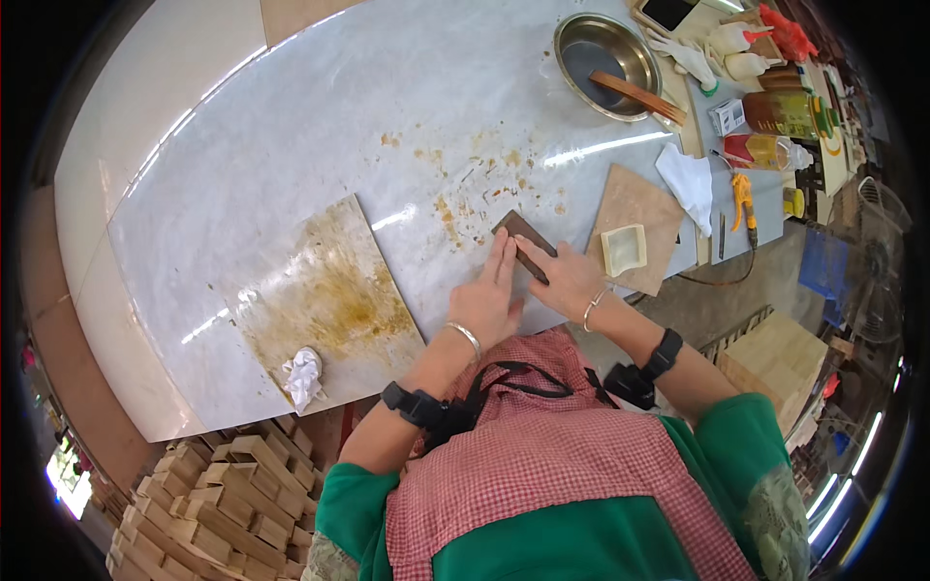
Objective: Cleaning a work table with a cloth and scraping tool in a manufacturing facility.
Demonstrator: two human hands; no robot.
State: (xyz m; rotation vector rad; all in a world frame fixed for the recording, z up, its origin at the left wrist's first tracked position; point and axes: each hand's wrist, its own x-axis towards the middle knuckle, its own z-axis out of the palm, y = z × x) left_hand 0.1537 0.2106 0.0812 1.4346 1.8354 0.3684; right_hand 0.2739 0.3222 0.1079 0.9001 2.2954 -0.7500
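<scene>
A dark brown, flat rectangular piece [526, 242] lies slantwise near the front edge of the table. It looks like wood, but I cannot tell for sure. My left hand [484, 305] is beside it, two fingers stretched forward with their tips at its left edge. Over its right side and near end, my right hand [570, 279] is closed, gripping the piece; part of it is hidden under the fingers. To the right, a small pale square block [624, 249] with a light top rests on a tan board [630, 205].
A stained board [325, 300] with a crumpled white cloth [303, 376] lies left. Far right stand a metal bowl [620, 48] with wooden strips [635, 95], squeeze bottles [746, 65] and a yellow glue gun [743, 201]. Wooden pieces [223, 494] are stacked below the table's left.
</scene>
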